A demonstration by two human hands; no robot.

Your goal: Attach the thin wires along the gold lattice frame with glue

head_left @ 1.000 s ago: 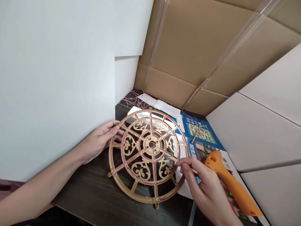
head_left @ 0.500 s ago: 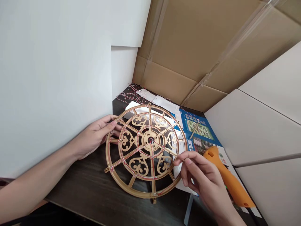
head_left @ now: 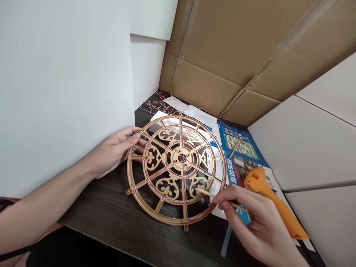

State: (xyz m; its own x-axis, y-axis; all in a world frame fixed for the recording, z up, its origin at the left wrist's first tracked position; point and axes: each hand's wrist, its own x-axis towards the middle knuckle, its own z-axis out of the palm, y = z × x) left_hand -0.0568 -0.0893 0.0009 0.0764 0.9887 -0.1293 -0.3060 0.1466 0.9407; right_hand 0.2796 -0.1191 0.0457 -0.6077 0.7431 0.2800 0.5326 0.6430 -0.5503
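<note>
Gold-coloured scrollwork fills a round frame point(head_left: 175, 157) strung with red and white wires point(head_left: 149, 181), held above a dark counter point(head_left: 111, 207) and lying directly between a person's two hands. With the frame read as a clock, the left hand point(head_left: 118, 148) grips the rim at ten o'clock, thumb in front, fingers partly curled behind. At four o'clock, the right hand point(head_left: 250, 215) pinches a pale wooden stick point(head_left: 206, 193) between thumb and fingertips, the other fingers loosely bent. The stick's long axis points toward about ten o'clock, its tip over the lower-right scrollwork; whether it touches cannot be told. The right hand is much nearer that spot than the left.

Toward half past two, a blue printed sheet point(head_left: 243, 148) bears large white characters that appear to read "招生简章"; its smaller print is illegible. A second stick point(head_left: 235, 148) rests there. An orange glue gun point(head_left: 282, 209), no brand legible, lies beyond the right hand between three and four o'clock. Loose wires point(head_left: 158, 104) tangle at eleven.
</note>
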